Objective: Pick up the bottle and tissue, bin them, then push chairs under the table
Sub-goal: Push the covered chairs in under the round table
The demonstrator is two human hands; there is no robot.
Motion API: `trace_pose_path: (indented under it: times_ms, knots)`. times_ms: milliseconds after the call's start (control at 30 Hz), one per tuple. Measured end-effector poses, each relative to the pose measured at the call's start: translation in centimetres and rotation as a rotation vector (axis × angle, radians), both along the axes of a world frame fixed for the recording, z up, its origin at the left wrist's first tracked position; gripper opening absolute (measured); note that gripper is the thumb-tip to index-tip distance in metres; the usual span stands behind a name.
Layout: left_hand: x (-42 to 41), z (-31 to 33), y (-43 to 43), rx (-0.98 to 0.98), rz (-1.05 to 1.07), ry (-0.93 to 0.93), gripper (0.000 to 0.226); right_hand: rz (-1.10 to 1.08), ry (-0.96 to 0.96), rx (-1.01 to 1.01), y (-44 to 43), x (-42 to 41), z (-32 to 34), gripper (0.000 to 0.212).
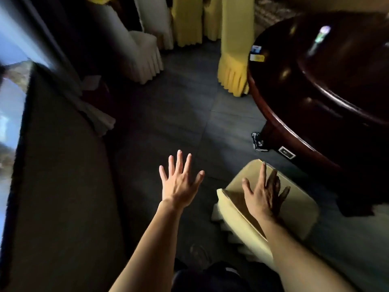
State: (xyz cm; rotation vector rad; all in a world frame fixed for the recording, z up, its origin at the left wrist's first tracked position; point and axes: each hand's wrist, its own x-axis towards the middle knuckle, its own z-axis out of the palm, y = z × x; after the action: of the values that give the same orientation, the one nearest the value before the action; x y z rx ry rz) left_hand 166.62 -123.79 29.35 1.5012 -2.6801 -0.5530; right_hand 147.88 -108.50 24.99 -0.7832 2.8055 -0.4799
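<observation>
A cream-covered chair point(294, 209) stands at the lower right, just outside the rim of the dark round wooden table point(280, 106). My right hand point(265, 197) lies over the chair's seat with straight, spread fingers and holds nothing. My left hand point(181, 182) hovers over the dark floor to the left of the chair, fingers spread wide, empty. A blurred bottle point(322, 36) with a light cap stands on the tabletop at the upper right. No tissue or bin can be made out.
A yellow-covered chair point(233, 60) stands against the table's far left edge. White-covered chairs point(139, 49) and more yellow ones point(187, 22) line the back. A long dark counter point(63, 186) runs down the left. Dark tiled floor point(179, 114) lies between.
</observation>
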Motion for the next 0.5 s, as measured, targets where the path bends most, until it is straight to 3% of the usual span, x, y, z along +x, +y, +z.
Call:
trace_pose_path:
  times_ms: [300,500]
  knots:
    - [-6.7,-2.2,3.2,0.04,-0.61,-0.042,0.086,-0.457,-0.034,0.064,11.6,4.3,-0.5,0.088]
    - [-6.4,-4.4,6.8,0.039,-0.959,-0.113,0.088,-0.52,0.026,0.203,15.3,10.9,-0.9,0.078]
